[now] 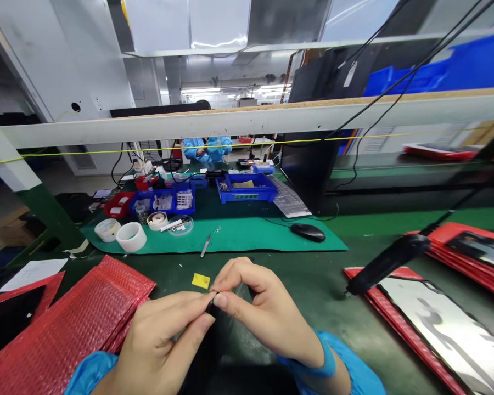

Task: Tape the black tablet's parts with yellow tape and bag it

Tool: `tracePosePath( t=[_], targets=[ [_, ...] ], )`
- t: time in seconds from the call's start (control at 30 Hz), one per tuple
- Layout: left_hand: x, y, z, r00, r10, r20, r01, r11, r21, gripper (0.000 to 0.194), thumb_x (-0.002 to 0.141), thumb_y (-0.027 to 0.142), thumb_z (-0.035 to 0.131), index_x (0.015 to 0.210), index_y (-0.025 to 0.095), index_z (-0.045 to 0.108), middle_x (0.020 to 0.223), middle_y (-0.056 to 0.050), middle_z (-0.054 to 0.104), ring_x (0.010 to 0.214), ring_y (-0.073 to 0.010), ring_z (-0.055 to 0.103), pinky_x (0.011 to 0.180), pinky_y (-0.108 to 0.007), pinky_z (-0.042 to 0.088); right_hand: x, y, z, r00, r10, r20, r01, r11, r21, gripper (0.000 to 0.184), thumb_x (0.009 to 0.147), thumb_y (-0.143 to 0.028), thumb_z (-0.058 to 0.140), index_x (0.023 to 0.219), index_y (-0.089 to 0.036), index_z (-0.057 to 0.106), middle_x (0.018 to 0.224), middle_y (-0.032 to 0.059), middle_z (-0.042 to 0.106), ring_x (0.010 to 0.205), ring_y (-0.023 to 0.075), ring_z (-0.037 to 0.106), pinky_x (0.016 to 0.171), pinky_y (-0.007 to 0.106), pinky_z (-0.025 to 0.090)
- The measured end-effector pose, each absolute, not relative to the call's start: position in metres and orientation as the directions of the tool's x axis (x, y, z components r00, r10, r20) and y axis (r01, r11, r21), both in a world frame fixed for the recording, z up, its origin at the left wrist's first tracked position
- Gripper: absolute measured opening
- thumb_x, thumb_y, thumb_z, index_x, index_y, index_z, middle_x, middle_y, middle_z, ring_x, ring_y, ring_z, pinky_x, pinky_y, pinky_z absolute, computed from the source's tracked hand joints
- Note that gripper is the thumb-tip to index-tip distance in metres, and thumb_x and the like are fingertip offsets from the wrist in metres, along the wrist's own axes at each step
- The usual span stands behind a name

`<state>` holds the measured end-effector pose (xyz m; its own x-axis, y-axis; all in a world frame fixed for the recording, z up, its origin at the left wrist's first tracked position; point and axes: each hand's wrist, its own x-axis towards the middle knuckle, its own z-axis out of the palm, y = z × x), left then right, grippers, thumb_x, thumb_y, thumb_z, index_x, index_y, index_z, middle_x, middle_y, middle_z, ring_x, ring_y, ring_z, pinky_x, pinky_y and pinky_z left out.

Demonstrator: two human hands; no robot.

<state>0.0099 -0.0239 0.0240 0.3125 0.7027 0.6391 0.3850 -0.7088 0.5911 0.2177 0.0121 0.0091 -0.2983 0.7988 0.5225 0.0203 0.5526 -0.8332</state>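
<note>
1. The right hand [263, 307] is pinching with thumb and forefinger nearly together, its other fingers curling above; it is gripping a small dark piece [214, 297], which the fingertips are mostly hiding.
2. The left hand [164, 334] is reaching in from the other side, its forefinger meeting the right fingertips and its thumb standing a little apart below; I cannot tell whether it is also gripping the piece.
3. The small dark piece is sitting where the fingertips are meeting, above the dark green table [325, 285].
4. A yellow card [201, 281] is lying on the table just beyond the fingertips.
5. Farther back, tweezers [206, 244] are resting on a green mat [251, 235], and a black mouse [308, 232] is sitting near the mat's right end.
6. A white tape roll [130, 237] is standing toward the mat's left end, in front of blue bins [162, 202].
7. Red bubble bags [74, 323] are lying to the left of the hands.
8. On the right, a black screwdriver [389, 263] is slanting down beside a shiny panel [444, 323], which is lying on more red bags.
9. Across the bench, a person in blue sleeves [220, 147] is working.
</note>
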Motion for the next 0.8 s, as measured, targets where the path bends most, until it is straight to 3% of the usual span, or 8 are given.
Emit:
tracePosePath(
  t=[0.2, 0.33, 0.6, 0.8],
  targets=[
    [0.011, -0.026, 0.025, 0.347, 0.671, 0.655, 0.357, -0.741, 0.569, 0.045, 0.093, 0.008, 0.071, 0.128, 0.035, 0.079, 0.109, -0.002, 0.086, 0.085, -0.0185, 0.084, 0.083, -0.020, 0.066, 0.222, 0.008, 0.012, -0.311, 0.830, 0.464, 0.049, 0.501, -0.864, 0.024, 0.093, -0.041, 0.082, 0.083, -0.021, 0.072, 0.086, 0.0028, 0.076, 0.083, 0.0186, 0.068, 0.076, 0.030, 0.055],
    [0.011, -0.030, 0.027, 0.395, 0.655, 0.644, 0.346, -0.756, 0.556, 0.054, 0.094, 0.006, 0.069, 0.136, 0.039, 0.073, 0.113, 0.001, 0.086, 0.088, -0.0156, 0.083, 0.084, -0.016, 0.064, 0.223, 0.002, 0.016, -0.319, 0.831, 0.456, 0.083, 0.504, -0.860, 0.019, 0.089, -0.035, 0.083, 0.083, -0.022, 0.071, 0.085, 0.0020, 0.075, 0.082, 0.0188, 0.066, 0.075, 0.030, 0.054],
    [0.011, -0.036, 0.021, 0.355, 0.626, 0.695, 0.467, -0.762, 0.448, 0.033, 0.093, 0.016, 0.076, 0.122, 0.033, 0.078, 0.104, 0.001, 0.086, 0.090, -0.0165, 0.084, 0.089, -0.015, 0.063, 0.230, -0.001, 0.023, -0.365, 0.823, 0.435, 0.059, 0.487, -0.871, 0.024, 0.098, -0.035, 0.072, 0.078, -0.021, 0.068, 0.080, 0.0021, 0.074, 0.078, 0.0177, 0.063, 0.073, 0.030, 0.049],
    [0.010, -0.031, 0.021, 0.388, 0.633, 0.670, 0.437, -0.766, 0.471, 0.038, 0.095, 0.010, 0.070, 0.126, 0.031, 0.076, 0.110, 0.000, 0.085, 0.093, -0.0132, 0.082, 0.091, -0.012, 0.060, 0.228, 0.002, 0.023, -0.361, 0.826, 0.433, 0.121, 0.501, -0.857, 0.023, 0.100, -0.036, 0.070, 0.082, -0.021, 0.071, 0.082, 0.0010, 0.075, 0.079, 0.0171, 0.065, 0.075, 0.029, 0.052]
  ],
)
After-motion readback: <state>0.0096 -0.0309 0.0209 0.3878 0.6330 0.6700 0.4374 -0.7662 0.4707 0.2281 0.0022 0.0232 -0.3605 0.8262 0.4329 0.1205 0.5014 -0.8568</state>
